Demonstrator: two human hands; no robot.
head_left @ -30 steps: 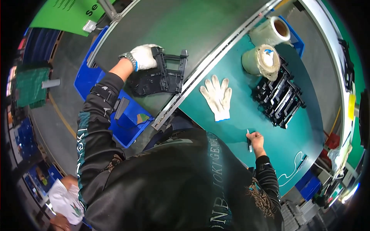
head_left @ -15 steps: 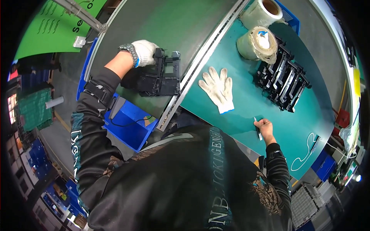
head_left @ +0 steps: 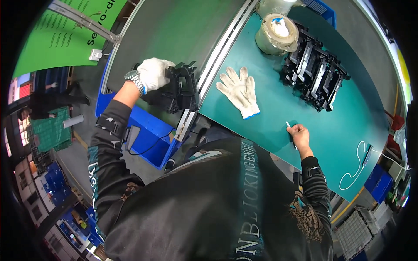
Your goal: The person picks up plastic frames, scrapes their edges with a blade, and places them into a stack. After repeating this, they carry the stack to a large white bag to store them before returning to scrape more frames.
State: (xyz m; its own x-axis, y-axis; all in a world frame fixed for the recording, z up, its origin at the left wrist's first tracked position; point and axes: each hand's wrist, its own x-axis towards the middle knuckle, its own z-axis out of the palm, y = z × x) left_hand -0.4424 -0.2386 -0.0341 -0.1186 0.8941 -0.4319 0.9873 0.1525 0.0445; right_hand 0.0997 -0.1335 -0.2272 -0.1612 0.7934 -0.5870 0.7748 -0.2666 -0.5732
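Two hands in view: left hand [head_left: 153,75] gloved, right hand [head_left: 299,134] bare; set well apart, with a metal rail [head_left: 222,50] between them.
Left hand state: fingers curled over the far left edge of a black plastic part [head_left: 188,89]; fingertips hidden, so firmness of grip cannot be told.
Black plastic part location: on or just above the dark surface [head_left: 187,26], left of the rail and near its close end; contact with either not determinable.
Bearing from left hand: part lies directly to the right and toward the wearer, touching the glove.
Part axis: upright ribs run roughly near to far; a darker section reaches left beneath the wrist.
Nearer hand: left, by a wide margin; right is across the rail.
Right hand state: thumb and fingers pinched on a slim tool [head_left: 288,125], over the green table [head_left: 274,108].
Tool axis: slanted, pale tip pointing away and to the left, other end toward the wearer; kind of tool not determinable.
Loose glove [head_left: 240,92]: flat on the table between the hands, fingers away, cuff toward the wearer.
Stacked black parts [head_left: 315,71]: beyond the right hand, beside a wrapped roll [head_left: 277,37].
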